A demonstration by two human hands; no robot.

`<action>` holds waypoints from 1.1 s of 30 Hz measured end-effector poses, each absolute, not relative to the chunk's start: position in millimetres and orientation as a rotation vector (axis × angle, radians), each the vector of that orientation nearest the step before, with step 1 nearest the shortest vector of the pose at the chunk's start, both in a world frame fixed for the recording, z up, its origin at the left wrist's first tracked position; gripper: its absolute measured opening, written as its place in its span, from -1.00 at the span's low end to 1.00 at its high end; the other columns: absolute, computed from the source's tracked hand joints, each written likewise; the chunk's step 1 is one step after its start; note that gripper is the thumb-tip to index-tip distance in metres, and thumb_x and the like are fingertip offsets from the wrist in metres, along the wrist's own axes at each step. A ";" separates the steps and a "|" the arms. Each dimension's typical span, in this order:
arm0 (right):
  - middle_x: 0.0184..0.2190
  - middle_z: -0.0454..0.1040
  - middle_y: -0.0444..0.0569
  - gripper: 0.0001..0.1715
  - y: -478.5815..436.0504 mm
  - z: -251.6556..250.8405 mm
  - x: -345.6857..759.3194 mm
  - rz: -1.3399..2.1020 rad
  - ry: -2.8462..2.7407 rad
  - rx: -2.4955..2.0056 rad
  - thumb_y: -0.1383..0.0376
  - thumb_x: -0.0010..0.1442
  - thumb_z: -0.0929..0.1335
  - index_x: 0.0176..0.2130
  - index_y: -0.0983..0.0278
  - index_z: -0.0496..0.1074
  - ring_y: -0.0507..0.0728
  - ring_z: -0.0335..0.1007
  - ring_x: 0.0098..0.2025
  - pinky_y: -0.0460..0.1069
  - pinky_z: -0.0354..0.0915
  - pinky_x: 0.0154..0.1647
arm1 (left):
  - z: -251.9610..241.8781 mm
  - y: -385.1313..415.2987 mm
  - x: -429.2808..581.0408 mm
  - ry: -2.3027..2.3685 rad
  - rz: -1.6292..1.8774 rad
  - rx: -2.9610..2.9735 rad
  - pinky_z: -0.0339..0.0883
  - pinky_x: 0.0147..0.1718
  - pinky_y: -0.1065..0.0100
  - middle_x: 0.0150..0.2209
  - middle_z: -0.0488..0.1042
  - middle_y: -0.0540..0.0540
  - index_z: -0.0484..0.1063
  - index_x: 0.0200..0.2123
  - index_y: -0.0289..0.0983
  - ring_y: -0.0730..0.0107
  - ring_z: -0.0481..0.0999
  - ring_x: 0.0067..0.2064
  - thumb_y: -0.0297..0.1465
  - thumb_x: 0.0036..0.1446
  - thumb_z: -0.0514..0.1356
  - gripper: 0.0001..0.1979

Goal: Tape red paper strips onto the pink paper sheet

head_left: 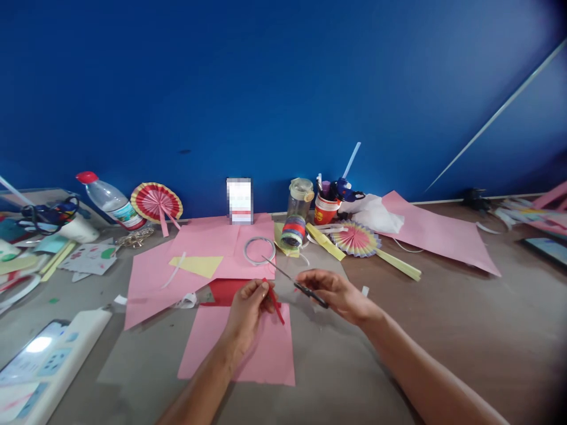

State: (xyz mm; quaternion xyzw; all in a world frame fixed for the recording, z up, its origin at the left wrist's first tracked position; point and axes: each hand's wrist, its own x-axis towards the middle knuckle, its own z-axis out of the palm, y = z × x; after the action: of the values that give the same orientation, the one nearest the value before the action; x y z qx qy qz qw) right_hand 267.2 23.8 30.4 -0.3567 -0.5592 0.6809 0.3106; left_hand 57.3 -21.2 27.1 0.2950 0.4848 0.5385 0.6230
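Observation:
Between the thumb and fingers of my left hand (250, 307) is a narrow red paper strip (277, 307), slanting down to the right. My right hand (332, 290) grips a pair of scissors (306, 289) by the handles, the blades pointing up and to the left. The blades are apart from the strip. Below my left hand lies a square sheet of pink paper (270, 354), and a piece of red paper (224, 292) shows just behind it. A ring of pale tape or cord (259, 251) rests on more pink paper (150, 277) beyond the hands.
At the back stand a propped phone (240, 200), a clear bottle (297, 206) and a red cup of tools (326, 210). Folded paper fans (357, 238) lie or lean on both sides. A plastic bottle (113, 203) tilts at left; a white box (66, 360) is near front left.

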 end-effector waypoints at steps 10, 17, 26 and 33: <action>-0.43 0.45 -0.11 -0.54 -6.0 27.0 225.8 2.163 -1.155 -0.780 0.20 -0.14 0.52 -0.20 0.28 0.48 -0.02 0.25 -0.45 -0.12 0.17 -0.42 | 36.2 -26.8 59.1 0.971 1.312 0.646 0.31 -0.47 0.44 -0.51 0.46 0.02 0.42 -0.39 -0.28 0.52 0.42 -0.53 -0.23 -0.02 0.31 -0.76; -0.39 0.48 -0.08 -0.50 -4.0 30.0 226.4 2.100 -1.334 -0.983 0.27 -0.03 0.43 -0.05 0.28 0.38 -0.02 0.28 -0.45 -0.15 0.10 -0.52 | 32.0 -27.9 62.8 0.992 1.305 0.616 0.29 -0.51 0.46 -0.53 0.44 0.02 0.43 -0.40 -0.29 0.52 0.40 -0.53 -0.23 -0.03 0.32 -0.75; -0.37 0.45 -0.09 -0.52 -10.7 37.4 235.9 1.054 -2.104 -1.136 0.44 -0.01 0.29 -0.06 0.22 0.44 0.06 0.32 -0.37 -0.07 0.25 -0.33 | 27.2 -25.8 62.3 1.140 1.321 0.717 0.29 -0.47 0.43 -0.57 0.45 0.04 0.40 -0.48 -0.29 0.50 0.41 -0.55 -0.23 -0.01 0.27 -0.77; -0.35 0.47 0.00 -0.47 -15.5 32.8 233.8 0.677 -2.350 -1.135 0.37 0.03 0.28 0.04 0.27 0.34 0.13 0.39 -0.33 -0.01 0.30 -0.31 | 33.4 -27.5 63.0 1.277 1.251 0.879 0.29 -0.46 0.43 -0.59 0.46 0.01 0.39 -0.54 -0.28 0.43 0.44 -0.54 -0.28 0.05 0.19 -0.79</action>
State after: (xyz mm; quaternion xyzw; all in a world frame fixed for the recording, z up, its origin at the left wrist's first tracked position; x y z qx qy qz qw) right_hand 233.8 -15.5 32.8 -0.4107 -0.8501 0.2448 0.2206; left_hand 63.0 -27.5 33.4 0.3703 0.5381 0.5272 0.5435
